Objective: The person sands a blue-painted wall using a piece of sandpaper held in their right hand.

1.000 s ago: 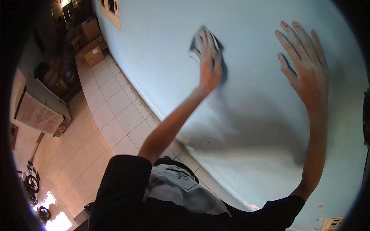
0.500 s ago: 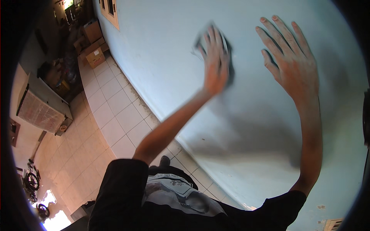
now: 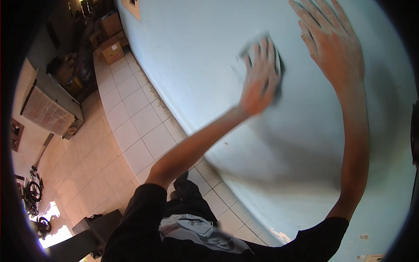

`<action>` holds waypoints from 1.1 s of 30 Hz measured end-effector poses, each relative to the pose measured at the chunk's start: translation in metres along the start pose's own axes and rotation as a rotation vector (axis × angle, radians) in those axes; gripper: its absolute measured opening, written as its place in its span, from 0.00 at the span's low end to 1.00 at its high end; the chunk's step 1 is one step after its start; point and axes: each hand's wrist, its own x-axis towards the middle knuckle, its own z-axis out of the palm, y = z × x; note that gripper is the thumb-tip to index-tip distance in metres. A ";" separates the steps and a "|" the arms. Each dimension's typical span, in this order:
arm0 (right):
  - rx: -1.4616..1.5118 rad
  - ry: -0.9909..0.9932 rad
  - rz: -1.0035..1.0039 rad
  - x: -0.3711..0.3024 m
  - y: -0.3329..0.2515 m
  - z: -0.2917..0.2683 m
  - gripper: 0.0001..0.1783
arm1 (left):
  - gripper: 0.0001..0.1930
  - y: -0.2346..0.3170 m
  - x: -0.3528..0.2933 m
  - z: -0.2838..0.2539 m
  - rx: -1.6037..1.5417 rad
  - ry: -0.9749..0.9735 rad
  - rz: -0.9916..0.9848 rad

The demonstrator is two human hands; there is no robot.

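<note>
My left hand (image 3: pixel 261 83) lies flat on a pale blue wall (image 3: pixel 196 65), fingers stretched together over a thin greyish sheet that looks like sandpaper (image 3: pixel 253 46). The sheet's edges stick out past the fingertips and are smeared by motion; its middle is hidden under the hand. Higher and to the right, my right hand (image 3: pixel 335 50) rests against the same wall with its palm down and fingers spread, holding nothing. Its fingertips reach the top rim of the view. Pale dust coats both hands.
A tiled ledge (image 3: pixel 144 113) runs along the foot of the wall. Cardboard boxes (image 3: pixel 112 52) stand at its far end. A large wrapped appliance (image 3: pixel 50 105) is on the left, motorbikes (image 3: pixel 35 192) beyond it. A dark box-like object (image 3: pixel 102 227) is at lower left.
My left hand has slid right and downward across the wall with the sheet. The view has shifted, and my right hand now shows higher in it, still open on the wall.
</note>
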 end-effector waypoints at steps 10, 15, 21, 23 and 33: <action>0.016 0.139 0.030 0.000 -0.004 0.011 0.26 | 0.34 -0.023 0.109 -0.044 -0.083 0.166 -0.076; 0.039 0.028 0.017 -0.005 -0.004 0.007 0.28 | 0.35 -0.009 0.021 -0.009 -0.047 -0.029 -0.104; -0.042 0.033 0.023 -0.003 -0.006 0.005 0.29 | 0.38 -0.053 0.117 -0.054 -0.120 0.196 -0.219; -0.015 0.064 0.052 0.018 -0.017 -0.009 0.29 | 0.24 -0.124 0.106 -0.057 0.137 0.227 -0.016; -0.094 0.049 0.016 -0.001 -0.010 0.007 0.27 | 0.32 -0.058 0.036 -0.038 0.041 0.086 0.162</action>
